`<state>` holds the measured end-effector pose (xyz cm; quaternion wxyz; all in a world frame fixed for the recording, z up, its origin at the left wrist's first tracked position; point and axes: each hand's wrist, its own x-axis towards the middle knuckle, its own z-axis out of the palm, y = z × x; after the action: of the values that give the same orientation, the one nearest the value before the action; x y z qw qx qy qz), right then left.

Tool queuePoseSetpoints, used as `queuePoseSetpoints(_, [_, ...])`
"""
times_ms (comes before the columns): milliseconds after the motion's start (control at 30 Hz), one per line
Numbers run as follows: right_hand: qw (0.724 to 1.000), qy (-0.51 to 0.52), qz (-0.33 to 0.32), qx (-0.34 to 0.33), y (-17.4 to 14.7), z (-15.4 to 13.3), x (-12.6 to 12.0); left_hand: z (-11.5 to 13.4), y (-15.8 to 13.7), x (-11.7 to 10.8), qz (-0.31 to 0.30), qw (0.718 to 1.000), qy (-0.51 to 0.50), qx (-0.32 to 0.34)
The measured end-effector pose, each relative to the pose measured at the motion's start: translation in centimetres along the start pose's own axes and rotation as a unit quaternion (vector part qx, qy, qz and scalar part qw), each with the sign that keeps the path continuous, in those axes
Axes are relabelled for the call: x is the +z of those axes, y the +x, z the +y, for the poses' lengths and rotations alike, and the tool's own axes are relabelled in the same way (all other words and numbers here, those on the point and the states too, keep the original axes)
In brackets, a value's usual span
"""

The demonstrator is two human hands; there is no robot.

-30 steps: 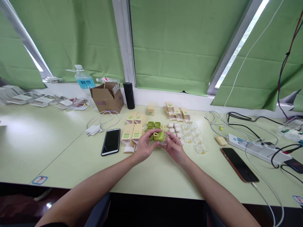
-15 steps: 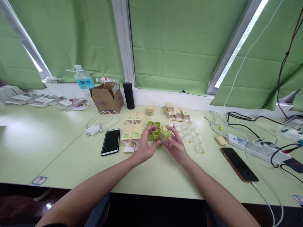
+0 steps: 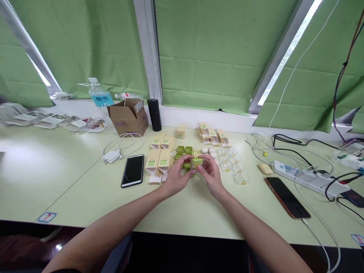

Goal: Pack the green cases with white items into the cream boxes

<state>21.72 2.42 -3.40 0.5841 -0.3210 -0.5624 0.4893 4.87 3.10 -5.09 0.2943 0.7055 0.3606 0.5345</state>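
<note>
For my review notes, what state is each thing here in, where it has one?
Green case, held in left hand and right hand
Front cartons, end flaps open
Brown box, top open
Left phone, screen dark
Right phone, screen dark, cable attached
Large bottle, upright, capped
Black cylinder, upright
Green blinds, lowered

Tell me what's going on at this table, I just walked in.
A person is holding a small green item with a clear part between the fingertips of the left hand and right hand, above the table. Just beyond the hands are loose green pieces and whitish pieces. Clear pieces lie to the right, and tan cartons stand to the left. A phone lies farther out on the left.
</note>
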Motion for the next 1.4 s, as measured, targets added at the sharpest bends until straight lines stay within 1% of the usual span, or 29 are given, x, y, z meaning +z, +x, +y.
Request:
queuePoseSetpoints(133, [1.000,-0.006,0.001,-0.005,0.1,0.0,-0.3,0.5,0.2,-0.3,-0.006,1.000,0.013,0.003])
queuePoseSetpoints(267, [1.000,-0.021,-0.016,-0.008,0.3,0.0,-0.6,1.0,0.3,-0.4,-0.007,1.000,0.028,0.007])
queuePoseSetpoints(400, [0.992,-0.122,-0.014,0.002,0.6,-0.6,-1.2,0.9,0.1,-0.4,-0.026,0.999,0.035,0.018])
queuePoseSetpoints(467, [0.983,-0.181,-0.008,0.007,0.7,-1.3,-1.5,1.0,-0.1,-0.6,-0.040,0.998,0.034,0.027])
queuePoseSetpoints(567, [0.968,-0.250,-0.021,0.019,0.5,-2.6,-2.1,1.2,0.0,-0.9,-0.049,0.997,0.036,0.051])
queuePoseSetpoints(667, [0.954,-0.297,-0.042,0.021,-0.3,-3.8,-2.8,1.3,0.2,-1.1,-0.020,0.997,0.038,0.066])
queuePoseSetpoints(767, [0.933,-0.355,-0.063,0.013,-1.7,-3.9,-3.5,1.1,0.4,-1.0,0.023,0.996,0.054,0.063])
queuePoseSetpoints(833, [0.919,-0.386,-0.078,0.019,-2.5,-3.3,-4.0,0.8,0.5,-0.9,0.039,0.995,0.066,0.057])
queuePoseSetpoints(933, [0.900,-0.422,-0.103,0.041,-3.6,-1.9,-4.5,0.6,0.5,-0.7,0.042,0.995,0.080,0.051])
queuePoseSetpoints(1033, [0.893,-0.434,-0.112,0.042,-4.3,-1.3,-4.8,0.7,0.3,-0.7,0.041,0.994,0.089,0.058])
queuePoseSetpoints(1133, [0.894,-0.431,-0.123,0.017,-3.9,-2.3,-5.1,0.9,0.3,-0.6,0.038,0.993,0.093,0.065])
queuePoseSetpoints(1200, [0.886,-0.446,-0.123,-0.012,-2.2,-3.4,-5.4,1.0,0.3,-0.6,0.041,0.993,0.091,0.066])
queuePoseSetpoints(1233, [0.879,-0.461,-0.120,-0.034,-0.8,-3.8,-5.7,1.1,0.3,-0.6,0.042,0.993,0.090,0.067])
queuePoseSetpoints(1267, [0.865,-0.484,-0.121,-0.058,0.8,-4.1,-5.9,1.1,0.3,-0.6,0.043,0.993,0.089,0.068])
queuePoseSetpoints(1300, [0.844,-0.518,-0.114,-0.081,2.6,-4.2,-6.2,1.1,0.3,-0.5,0.043,0.993,0.087,0.069])
queuePoseSetpoints(1333, [0.812,-0.567,-0.106,-0.090,4.4,-4.1,-6.5,1.1,0.3,-0.5,0.042,0.993,0.086,0.070])
queuePoseSetpoints(1400, [0.740,-0.664,-0.082,-0.066,8.0,-3.3,-6.9,1.1,0.3,-0.5,0.041,0.993,0.085,0.073])
